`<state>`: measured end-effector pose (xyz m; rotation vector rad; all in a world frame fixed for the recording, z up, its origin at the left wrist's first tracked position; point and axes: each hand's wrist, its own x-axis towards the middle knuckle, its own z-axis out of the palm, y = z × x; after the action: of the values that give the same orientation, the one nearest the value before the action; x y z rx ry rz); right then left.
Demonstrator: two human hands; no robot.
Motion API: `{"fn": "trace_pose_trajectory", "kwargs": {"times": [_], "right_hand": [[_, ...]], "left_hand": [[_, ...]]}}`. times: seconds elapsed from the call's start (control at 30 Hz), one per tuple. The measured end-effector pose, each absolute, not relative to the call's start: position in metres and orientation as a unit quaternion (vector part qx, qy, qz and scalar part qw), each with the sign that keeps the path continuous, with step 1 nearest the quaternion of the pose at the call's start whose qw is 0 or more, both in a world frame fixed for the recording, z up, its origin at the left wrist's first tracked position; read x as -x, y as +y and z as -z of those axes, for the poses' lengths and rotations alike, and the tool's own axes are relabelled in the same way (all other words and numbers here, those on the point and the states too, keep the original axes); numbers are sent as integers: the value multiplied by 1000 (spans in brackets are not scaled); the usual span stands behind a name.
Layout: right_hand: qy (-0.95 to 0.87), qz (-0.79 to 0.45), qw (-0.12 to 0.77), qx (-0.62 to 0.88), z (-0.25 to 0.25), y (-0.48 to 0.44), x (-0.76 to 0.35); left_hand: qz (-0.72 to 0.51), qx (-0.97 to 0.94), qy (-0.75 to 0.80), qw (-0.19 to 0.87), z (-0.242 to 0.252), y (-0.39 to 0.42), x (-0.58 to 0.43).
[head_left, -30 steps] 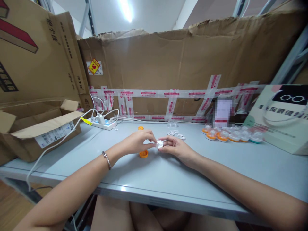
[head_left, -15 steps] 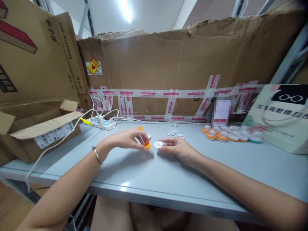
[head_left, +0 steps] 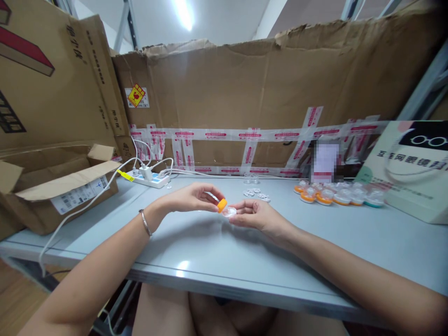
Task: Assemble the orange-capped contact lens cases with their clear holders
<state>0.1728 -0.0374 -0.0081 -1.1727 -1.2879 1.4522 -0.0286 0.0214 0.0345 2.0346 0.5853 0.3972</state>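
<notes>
Fingers of left hand [head_left: 196, 198] clamp tilted orange part [head_left: 221, 205] just left of whitish disc [head_left: 230, 212] pinched in right hand [head_left: 258, 215], any contact between parts unclear

this looks like a storeroom corner used as a small workshop bench. a grey tabletop [head_left: 196, 252] on a metal frame lies beneath the fingers [head_left: 247, 204]; beyond them a big taped carton [head_left: 210, 88] stands like a back wall, and to their left sit an open cardboard box [head_left: 82, 196] and a power strip [head_left: 154, 181]. to their right, small clear-topped pieces [head_left: 325, 197] stand in close rows beside a printed bag [head_left: 409, 172]. metal rack posts [head_left: 422, 86] rise farther out on both sides, and a tube light [head_left: 184, 15] shines above.
</notes>
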Motion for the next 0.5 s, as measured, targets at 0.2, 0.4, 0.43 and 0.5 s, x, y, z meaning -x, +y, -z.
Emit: {"fn": "trace_pose_trajectory", "kwargs": {"times": [0.2, 0.4, 0.43, 0.5], "right_hand": [[-518, -572, 426, 473, 7, -38, -173], [-528, -560, 424, 477, 9, -38, -173], [-530, -558, 424, 477, 10, -38, -173], [-535, -554, 424, 477, 10, -38, -173]], "left_hand": [[-171, -824, 233, 488, -37, 21, 28], [-163, -825, 226, 492, -34, 19, 26], [-163, -826, 224, 491, -34, 19, 25], [-161, -829, 221, 487, -34, 18, 24]]}}
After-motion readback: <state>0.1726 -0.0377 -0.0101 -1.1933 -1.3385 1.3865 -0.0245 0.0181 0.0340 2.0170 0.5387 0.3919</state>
